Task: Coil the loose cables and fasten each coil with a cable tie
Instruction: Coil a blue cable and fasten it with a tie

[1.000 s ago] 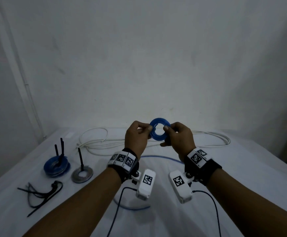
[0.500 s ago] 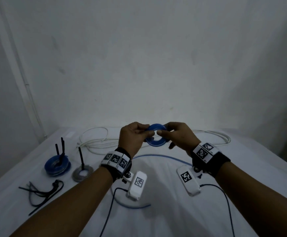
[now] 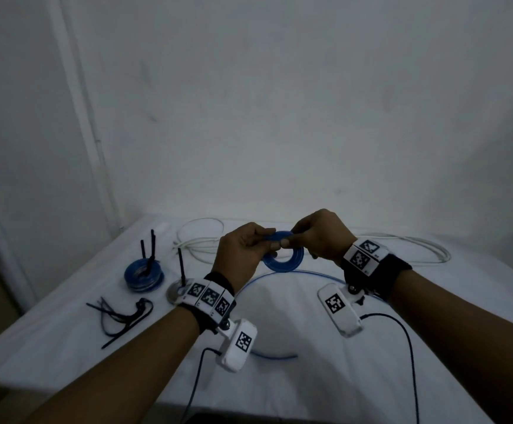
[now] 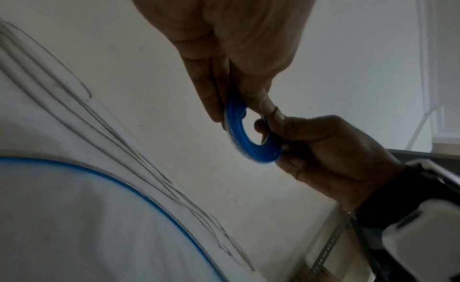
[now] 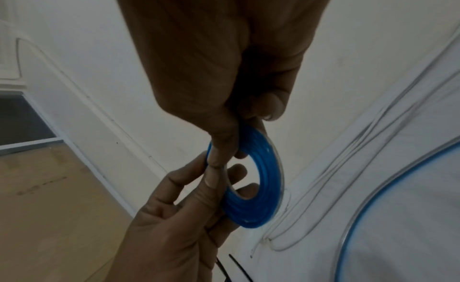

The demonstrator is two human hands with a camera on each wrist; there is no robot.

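Mid-coiling: left hand (image 3: 243, 255) and right hand (image 3: 318, 237) both pinch the blue coil (image 3: 284, 260) above the table. Next, probably wind in the trailing blue cable (image 3: 279, 272), then fetch a cable tie (image 3: 120, 316).

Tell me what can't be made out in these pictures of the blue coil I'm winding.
- Blue coil: in the head view the left hand and right hand cover its near rim.
- Loose blue cable: its trailing run passes behind the left wrist camera.
- Grey coil: mostly hidden behind the left wristband.
- Black cable ties: too dark and tangled to count.
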